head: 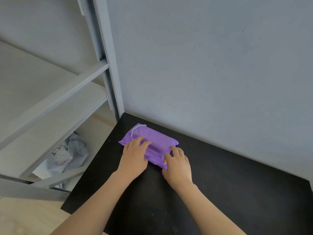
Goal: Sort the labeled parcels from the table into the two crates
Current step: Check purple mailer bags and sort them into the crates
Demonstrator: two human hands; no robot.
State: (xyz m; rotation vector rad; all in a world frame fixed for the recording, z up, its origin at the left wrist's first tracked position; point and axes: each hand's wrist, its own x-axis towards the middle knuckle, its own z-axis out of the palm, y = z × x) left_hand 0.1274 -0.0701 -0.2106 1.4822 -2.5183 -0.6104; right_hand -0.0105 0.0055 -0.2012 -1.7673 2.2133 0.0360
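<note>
Reaching forward side by side, both bare forearms end on a purple parcel [157,139] that lies on the black surface [220,192] near its far left corner. The left grip [133,156] lies palm down on the parcel's left half, released, its fingers only slightly bent and pressing on the top. The right grip [177,164] grasps the parcel's right end, with its fingers curled onto the plastic and its thumb at the near edge. The parcel sits just short of the grey wall [203,65] behind it and close to the surface's left edge. Bare black top runs wide to the right and toward the person. A grey shelving unit [108,82] stands just left of the surface, its upright post at the back corner. On its lowest shelf lies a crumpled grey mailer bag [74,150] with a white printed label [60,150]. Pale wooden floor [25,216] shows at lower left.
</note>
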